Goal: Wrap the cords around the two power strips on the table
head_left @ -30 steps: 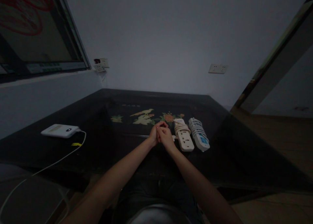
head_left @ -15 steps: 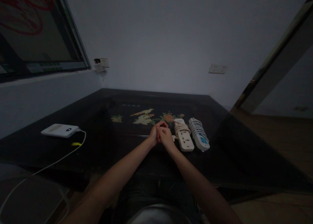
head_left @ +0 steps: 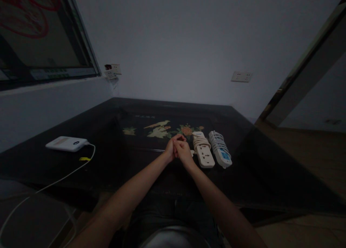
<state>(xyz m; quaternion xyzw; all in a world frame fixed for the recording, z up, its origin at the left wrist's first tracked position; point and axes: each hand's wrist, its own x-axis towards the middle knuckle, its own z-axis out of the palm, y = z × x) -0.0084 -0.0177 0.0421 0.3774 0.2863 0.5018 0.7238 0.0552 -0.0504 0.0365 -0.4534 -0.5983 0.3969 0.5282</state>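
My left hand [head_left: 170, 147] and my right hand [head_left: 183, 150] rest together on the dark table [head_left: 119, 176], fingers closed and folded against each other. No object shows in either hand, though the inner fingers are partly hidden. Close beside my right hand lies a cream power strip [head_left: 205, 156], its cord wound round its far end. To the right of that one is a white power strip [head_left: 223, 156] with a blue socket face, also wrapped in its own cord.
On the left lies a white power bank [head_left: 66, 144] with a white cable [head_left: 63, 178] hanging over the front edge. A yellow tag [head_left: 84, 159] is near it. A wall socket [head_left: 241, 76] sits behind the table. At left is a window [head_left: 48, 35].
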